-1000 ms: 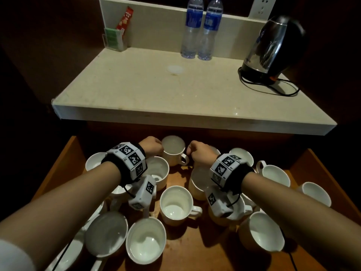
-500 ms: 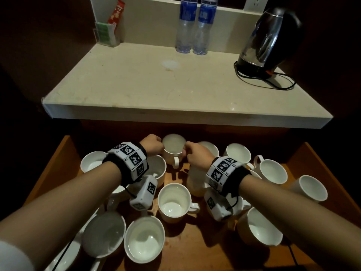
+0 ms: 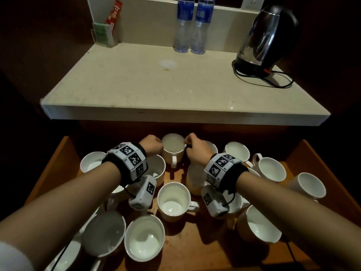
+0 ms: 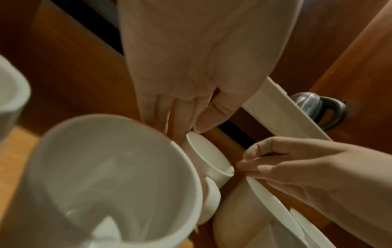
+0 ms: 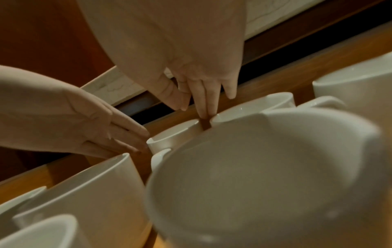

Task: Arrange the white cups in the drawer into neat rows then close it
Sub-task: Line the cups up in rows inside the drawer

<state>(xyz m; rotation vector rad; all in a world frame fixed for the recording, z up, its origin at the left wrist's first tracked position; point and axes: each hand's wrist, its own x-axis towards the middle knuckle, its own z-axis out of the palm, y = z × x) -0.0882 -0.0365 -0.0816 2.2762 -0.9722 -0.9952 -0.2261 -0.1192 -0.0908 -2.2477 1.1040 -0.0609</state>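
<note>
Several white cups stand scattered in the open wooden drawer (image 3: 58, 167). One cup (image 3: 173, 148) sits at the back middle, its handle pointing toward me. My left hand (image 3: 153, 144) presses straight fingers (image 4: 180, 127) against that cup's (image 4: 210, 161) left wall, thumb at the rim. My right hand (image 3: 193, 147) touches its right side. Two straight fingers (image 5: 203, 107) reach down between this cup (image 5: 171, 135) and its neighbour (image 5: 254, 107), while thumb and forefinger meet just above the rim. Neither hand curls round it.
Other cups crowd the drawer: middle (image 3: 173, 202), front (image 3: 144, 237), left (image 3: 92, 163), right (image 3: 273, 171), and one tilted at the far right (image 3: 309, 184). The stone countertop (image 3: 175, 85) overhangs the drawer's back and carries a kettle (image 3: 267, 36), two water bottles (image 3: 192, 26) and a sachet holder (image 3: 103, 36).
The back cup has turned: its handle swung from the right round to face me. My right hand moved left onto the cup's side. The left hand stayed on it.
</note>
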